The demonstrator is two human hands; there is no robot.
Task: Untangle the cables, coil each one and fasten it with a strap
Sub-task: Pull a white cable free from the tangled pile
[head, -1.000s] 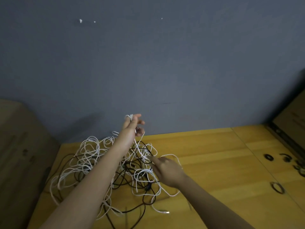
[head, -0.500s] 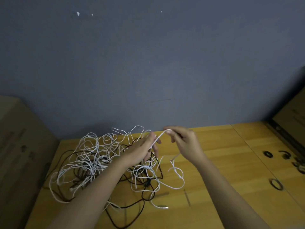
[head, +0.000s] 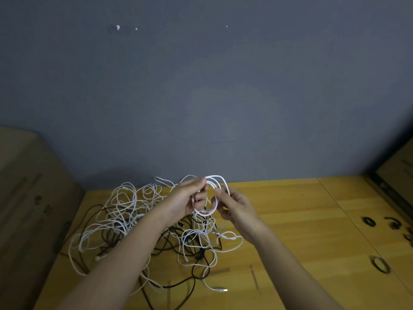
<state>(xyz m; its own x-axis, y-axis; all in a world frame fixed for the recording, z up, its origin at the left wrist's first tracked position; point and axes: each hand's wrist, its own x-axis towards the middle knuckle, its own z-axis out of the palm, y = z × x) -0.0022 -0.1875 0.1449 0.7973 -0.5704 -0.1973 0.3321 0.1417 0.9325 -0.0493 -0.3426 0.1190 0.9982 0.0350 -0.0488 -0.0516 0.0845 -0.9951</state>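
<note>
Two hands meet just above the near edge of the tangle [head: 143,222], a heap of white and black cables on the wooden table [head: 301,220]. The left hand [head: 185,202] has its fingers curled round a small white coil [head: 210,198], which hangs as a few loops above the tangle, while the right hand [head: 234,204], on the side of the coil away from the heap, pinches a strand of that coil between thumb and fingertips. The trailing part of this cable drops into the tangle, so a further pull may well snag on crossing strands and drag the heap or tighten a knot. The loops could also spring open if the pinch slackens. Dark straps [head: 380,264] lie well to the right of the tangle, out of easy reach.
</note>
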